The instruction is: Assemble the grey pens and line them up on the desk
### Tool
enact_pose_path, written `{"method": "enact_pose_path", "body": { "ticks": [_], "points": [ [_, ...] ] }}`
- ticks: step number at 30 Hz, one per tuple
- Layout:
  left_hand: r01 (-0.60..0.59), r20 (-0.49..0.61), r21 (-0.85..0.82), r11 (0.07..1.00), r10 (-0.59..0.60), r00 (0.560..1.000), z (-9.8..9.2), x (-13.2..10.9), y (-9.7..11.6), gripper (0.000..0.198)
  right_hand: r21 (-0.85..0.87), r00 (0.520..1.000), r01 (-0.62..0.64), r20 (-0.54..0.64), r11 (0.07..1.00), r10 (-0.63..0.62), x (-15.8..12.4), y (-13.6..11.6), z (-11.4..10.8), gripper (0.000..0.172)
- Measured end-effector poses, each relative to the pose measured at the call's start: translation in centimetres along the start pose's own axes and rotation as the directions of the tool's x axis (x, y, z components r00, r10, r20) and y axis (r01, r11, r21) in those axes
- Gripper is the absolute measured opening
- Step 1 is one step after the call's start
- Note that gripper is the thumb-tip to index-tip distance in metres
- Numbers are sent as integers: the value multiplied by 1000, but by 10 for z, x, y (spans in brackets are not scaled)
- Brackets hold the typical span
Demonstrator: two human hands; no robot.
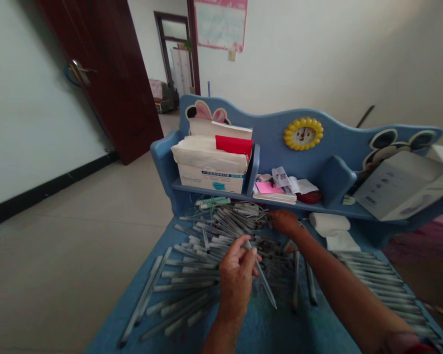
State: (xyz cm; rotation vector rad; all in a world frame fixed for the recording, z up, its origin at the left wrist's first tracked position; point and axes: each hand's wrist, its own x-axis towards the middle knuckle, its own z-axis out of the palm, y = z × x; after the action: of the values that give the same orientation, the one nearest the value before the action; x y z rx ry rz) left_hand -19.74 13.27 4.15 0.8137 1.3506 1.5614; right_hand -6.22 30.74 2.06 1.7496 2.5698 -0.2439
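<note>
Near the middle of the blue desk, my left hand (238,268) pinches a slim clear pen (265,281), its pointed end slanting down to the right. My right hand (285,222) reaches to the back of the desk, below the shelf, beside a pile of pen parts (239,216); its fingertips are small and blurred, so what they hold, if anything, cannot be made out. Many pale pen barrels (192,273) with dark ends lie fanned out to the left. Two darker-looking pens (296,282) lie between my hands and forearm. A neat row of pens (387,290) lies at the right.
A shelf (258,172) along the back holds a white box (210,172), papers (275,195) and a tilted grey-white box (402,184). A yellow flower clock (303,133) is on the backboard. A paper roll (329,223) lies behind my right forearm.
</note>
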Motion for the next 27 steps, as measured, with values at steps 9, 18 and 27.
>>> {"method": "enact_pose_path", "body": {
  "ticks": [9,18,27],
  "points": [
    [-68,51,97,993,63,997,0,0,1,34,401,982,-49,-150,915,118,-31,8,-4,26],
    [-352,317,311,883,253,914,8,-17,5,35,996,986,84,-78,-35,144,-131,-21,-1,26],
    [-440,439,262,859,300,847,17,-30,3,14,982,976,165,-148,-98,159,-166,-22,-13,22]
  ]
}}
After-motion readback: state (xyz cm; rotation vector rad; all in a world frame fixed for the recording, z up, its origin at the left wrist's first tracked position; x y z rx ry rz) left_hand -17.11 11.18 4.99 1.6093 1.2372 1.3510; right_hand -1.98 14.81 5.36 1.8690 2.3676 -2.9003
